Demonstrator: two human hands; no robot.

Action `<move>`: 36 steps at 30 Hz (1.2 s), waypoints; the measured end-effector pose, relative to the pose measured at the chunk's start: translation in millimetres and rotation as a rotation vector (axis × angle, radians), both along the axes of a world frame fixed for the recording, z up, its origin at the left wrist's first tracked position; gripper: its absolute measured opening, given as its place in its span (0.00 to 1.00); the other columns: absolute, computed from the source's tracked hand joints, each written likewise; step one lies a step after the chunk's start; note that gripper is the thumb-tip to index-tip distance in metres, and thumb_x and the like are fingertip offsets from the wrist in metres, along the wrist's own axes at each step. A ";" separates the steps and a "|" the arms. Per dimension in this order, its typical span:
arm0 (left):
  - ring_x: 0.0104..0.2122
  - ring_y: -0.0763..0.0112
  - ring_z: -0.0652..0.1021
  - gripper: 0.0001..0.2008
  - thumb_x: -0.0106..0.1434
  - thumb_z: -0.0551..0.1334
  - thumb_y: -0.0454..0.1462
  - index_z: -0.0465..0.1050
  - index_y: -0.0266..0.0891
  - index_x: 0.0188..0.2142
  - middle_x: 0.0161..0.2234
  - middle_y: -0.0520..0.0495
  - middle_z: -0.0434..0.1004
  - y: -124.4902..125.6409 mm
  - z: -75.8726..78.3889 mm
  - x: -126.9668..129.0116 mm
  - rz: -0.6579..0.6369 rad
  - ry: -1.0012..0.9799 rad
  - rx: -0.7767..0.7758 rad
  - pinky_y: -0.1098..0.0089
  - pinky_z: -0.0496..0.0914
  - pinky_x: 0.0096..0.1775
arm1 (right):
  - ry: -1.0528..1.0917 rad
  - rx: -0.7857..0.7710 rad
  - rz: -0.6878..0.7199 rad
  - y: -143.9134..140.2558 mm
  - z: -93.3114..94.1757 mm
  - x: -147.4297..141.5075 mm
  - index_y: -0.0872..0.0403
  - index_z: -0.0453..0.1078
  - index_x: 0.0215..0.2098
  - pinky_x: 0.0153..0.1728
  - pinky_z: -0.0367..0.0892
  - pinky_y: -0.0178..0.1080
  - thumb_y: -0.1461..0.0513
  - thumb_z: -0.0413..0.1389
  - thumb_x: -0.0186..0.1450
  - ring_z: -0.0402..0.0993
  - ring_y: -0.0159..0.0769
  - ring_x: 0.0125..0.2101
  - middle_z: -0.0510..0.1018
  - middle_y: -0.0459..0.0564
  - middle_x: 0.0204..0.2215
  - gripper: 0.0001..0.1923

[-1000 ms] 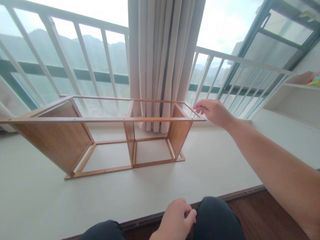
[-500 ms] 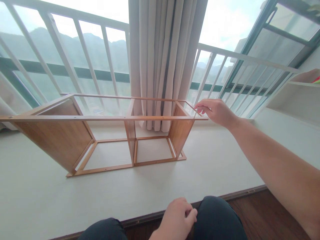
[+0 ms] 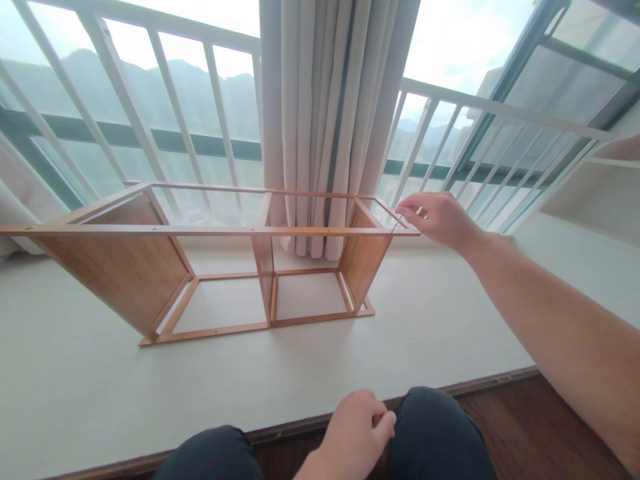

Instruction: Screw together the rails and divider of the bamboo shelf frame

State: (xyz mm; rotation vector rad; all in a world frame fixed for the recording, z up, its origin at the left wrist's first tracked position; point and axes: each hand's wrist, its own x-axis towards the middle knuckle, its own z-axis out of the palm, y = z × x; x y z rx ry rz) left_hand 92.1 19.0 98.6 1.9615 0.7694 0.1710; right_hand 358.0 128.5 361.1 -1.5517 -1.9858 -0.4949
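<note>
A wooden shelf frame [image 3: 265, 280] lies on its side on the white ledge, with panels joining its upper and lower rails. At the right end of the near upper rail [image 3: 295, 231], my right hand [image 3: 437, 217] pinches a thin metal rod [image 3: 397, 222] that looks like a hex key. Its lower tip meets the rail by the end panel [image 3: 369, 263]. Between my knees my left hand [image 3: 355, 430] rests with curled fingers. Whatever it may hold is hidden.
The white ledge [image 3: 310, 373] ends at a dark edge before my knees [image 3: 443, 427]. Behind the frame hang a grey curtain [image 3: 320, 120] and a white railing [image 3: 195, 37] along the windows. A white shelf unit [image 3: 595, 200] stands at the right.
My right hand has shifted slightly at the rail's end, and the rod's angle has changed a little. The view has moved slightly. My left hand stays between the knees.
</note>
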 end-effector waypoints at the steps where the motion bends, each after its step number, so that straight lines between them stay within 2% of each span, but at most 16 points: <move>1: 0.34 0.68 0.74 0.18 0.68 0.55 0.44 0.80 0.41 0.30 0.32 0.49 0.74 0.2 0.8 0.0 0.001 0.008 -0.002 0.66 0.62 0.38 | -0.012 0.012 -0.021 0.9 -0.1 -1.6 0.51 0.78 0.34 0.37 0.66 0.42 0.57 0.55 0.69 0.74 0.40 0.28 0.83 0.50 0.31 0.12; 10: 0.34 0.68 0.74 0.18 0.68 0.55 0.44 0.80 0.41 0.29 0.32 0.48 0.73 -0.1 2.5 -0.1 0.007 0.014 -0.003 0.66 0.62 0.38 | -0.019 0.016 -0.001 1.9 0.5 -3.1 0.50 0.75 0.31 0.34 0.63 0.41 0.56 0.54 0.69 0.71 0.38 0.26 0.81 0.49 0.30 0.13; 15: 0.34 0.68 0.74 0.18 0.67 0.56 0.44 0.80 0.41 0.29 0.32 0.49 0.73 -0.8 1.7 -1.4 0.015 -0.010 -0.014 0.66 0.61 0.38 | -0.048 0.075 -0.063 3.2 -0.3 -9.5 0.50 0.60 0.20 0.30 0.57 0.42 0.57 0.53 0.67 0.61 0.37 0.22 0.66 0.46 0.18 0.18; 18: 0.34 0.68 0.73 0.18 0.67 0.56 0.44 0.80 0.41 0.28 0.32 0.49 0.73 -0.8 0.6 -1.8 0.013 -0.018 -0.019 0.67 0.62 0.38 | -0.037 0.068 -0.105 3.4 0.0 -12.3 0.50 0.52 0.19 0.28 0.53 0.42 0.57 0.53 0.67 0.54 0.36 0.21 0.59 0.45 0.17 0.21; 25: 0.34 0.68 0.73 0.18 0.68 0.56 0.45 0.79 0.41 0.29 0.32 0.49 0.73 -1.2 -2.5 -1.4 0.015 -0.021 -0.013 0.67 0.61 0.38 | -0.023 0.051 -0.139 3.3 0.0 -12.3 0.49 0.50 0.18 0.28 0.51 0.42 0.57 0.54 0.66 0.52 0.36 0.21 0.58 0.44 0.16 0.22; 29: 0.33 0.68 0.73 0.18 0.68 0.56 0.45 0.79 0.41 0.28 0.31 0.49 0.73 -0.6 -4.5 -0.8 0.014 -0.020 -0.002 0.67 0.61 0.38 | 0.011 0.058 -0.288 5.5 -2.1 -20.1 0.50 0.49 0.15 0.28 0.50 0.41 0.60 0.54 0.63 0.51 0.35 0.21 0.56 0.44 0.14 0.22; 32: 0.33 0.69 0.72 0.18 0.68 0.56 0.45 0.79 0.41 0.28 0.31 0.49 0.72 -0.1 -5.7 -0.6 0.015 -0.027 -0.001 0.67 0.60 0.37 | 0.030 0.055 -0.421 7.3 -2.8 -28.1 0.50 0.52 0.14 0.27 0.50 0.40 0.61 0.55 0.61 0.53 0.35 0.21 0.57 0.45 0.14 0.21; 36: 0.32 0.69 0.72 0.17 0.67 0.57 0.44 0.79 0.42 0.28 0.30 0.50 0.71 -0.4 -5.2 -1.1 0.022 -0.036 -0.002 0.67 0.59 0.37 | 0.043 0.034 -0.514 7.5 -1.1 -34.8 0.50 0.54 0.14 0.27 0.49 0.41 0.61 0.55 0.60 0.55 0.37 0.22 0.58 0.46 0.15 0.19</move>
